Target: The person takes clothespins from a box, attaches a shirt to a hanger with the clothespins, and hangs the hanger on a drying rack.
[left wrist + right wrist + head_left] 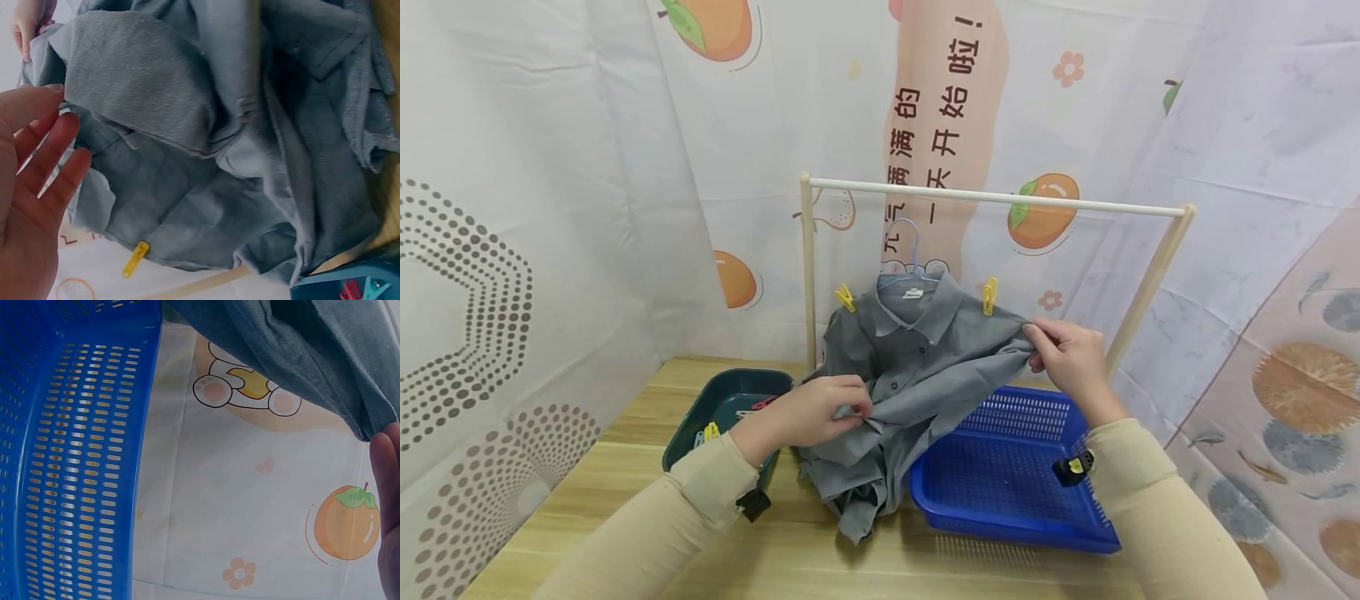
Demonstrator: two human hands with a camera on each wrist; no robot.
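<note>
A grey button-up shirt (917, 383) is on a light blue hanger (916, 242), whose hook shows below the rack's rail. One yellow clothespin (846, 297) sits at the left shoulder and another yellow clothespin (989, 296) at the right. My right hand (1070, 358) pinches the cloth out at the right side, pulling it into taut folds. With thumb and forefinger, my left hand (823, 408) pinches a fold near the shirt front; in the left wrist view its other fingers are loosely bent. The lower part of the shirt hangs bunched and creased.
A rack with a white rail (1000, 197) and wooden posts stands around the shirt. Behind it hangs a printed curtain (745, 167). On the wooden table (625, 492), a dark green tray (700, 400) holds several clothespins at left; a blue basket (1015, 529) sits at right.
</note>
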